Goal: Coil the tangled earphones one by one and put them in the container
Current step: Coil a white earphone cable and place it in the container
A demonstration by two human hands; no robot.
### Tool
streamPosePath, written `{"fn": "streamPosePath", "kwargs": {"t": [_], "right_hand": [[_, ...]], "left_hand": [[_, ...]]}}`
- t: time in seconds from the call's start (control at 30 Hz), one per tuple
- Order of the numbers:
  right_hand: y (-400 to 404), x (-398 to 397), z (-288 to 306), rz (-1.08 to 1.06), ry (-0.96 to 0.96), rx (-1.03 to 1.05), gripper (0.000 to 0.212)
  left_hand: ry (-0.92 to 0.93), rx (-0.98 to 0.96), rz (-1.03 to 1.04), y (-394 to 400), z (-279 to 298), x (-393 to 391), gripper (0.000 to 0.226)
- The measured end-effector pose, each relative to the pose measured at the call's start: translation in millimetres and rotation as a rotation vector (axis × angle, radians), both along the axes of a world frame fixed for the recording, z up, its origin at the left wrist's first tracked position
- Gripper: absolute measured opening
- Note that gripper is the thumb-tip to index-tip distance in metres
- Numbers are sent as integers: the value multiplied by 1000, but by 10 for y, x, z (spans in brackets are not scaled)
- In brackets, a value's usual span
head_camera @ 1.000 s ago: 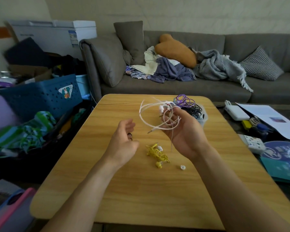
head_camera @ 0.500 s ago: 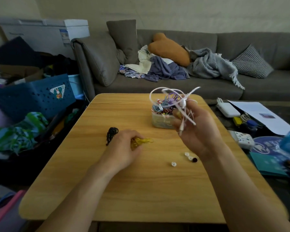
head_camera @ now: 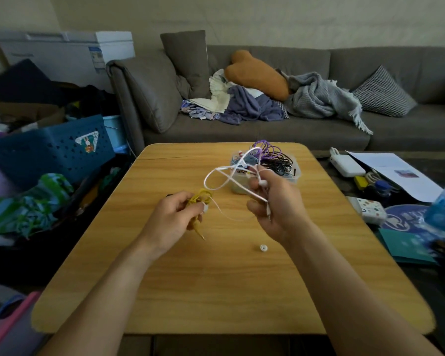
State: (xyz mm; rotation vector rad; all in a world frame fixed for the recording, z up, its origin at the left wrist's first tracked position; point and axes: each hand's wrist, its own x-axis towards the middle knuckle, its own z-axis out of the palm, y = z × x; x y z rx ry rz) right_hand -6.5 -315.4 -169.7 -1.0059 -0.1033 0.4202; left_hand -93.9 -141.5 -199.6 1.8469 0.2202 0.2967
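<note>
Status: task partly complete. The container [head_camera: 292, 177] stands at the far side of the bench [head_camera: 216, 291] and already holds coiled sets, with purple and black cables visible above its rim.

Left hand [head_camera: 170, 219]: grip curled round the yellow earphones [head_camera: 199, 199], held above the bench as a loose bundle with the plug hanging below the fingers. This set is not yet coiled.

Right hand [head_camera: 275, 204]: grip pinching the white earphones [head_camera: 221, 176], whose cable stands up in uneven open loops in front of the container. One strand runs across to the left hand, so the two sets may be tangled together; this cannot be confirmed.

A small white ear tip [head_camera: 263, 247] lies loose on the bench near the right wrist.

Remaining, as judged: separate the two sets, coil each in turn, and place each in the container.
</note>
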Motion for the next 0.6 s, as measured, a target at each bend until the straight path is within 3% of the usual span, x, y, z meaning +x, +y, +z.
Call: {"fn": "streamPosePath", "kwargs": {"t": [0.13, 0.23, 0.37, 0.6], "right_hand": [[22, -33, -50, 49, 9, -108, 23], [-23, -25, -97, 214, -131, -431, 26], [-28, -73, -153, 449, -295, -786, 28], [-10, -115, -167, 564, -429, -812, 16]], "left_hand": [[8, 49, 34, 39, -34, -10, 54], [31, 152, 164, 70, -52, -13, 37], [20, -15, 122, -4, -31, -25, 19], [41, -303, 211, -1, 24, -37, 18]]}}
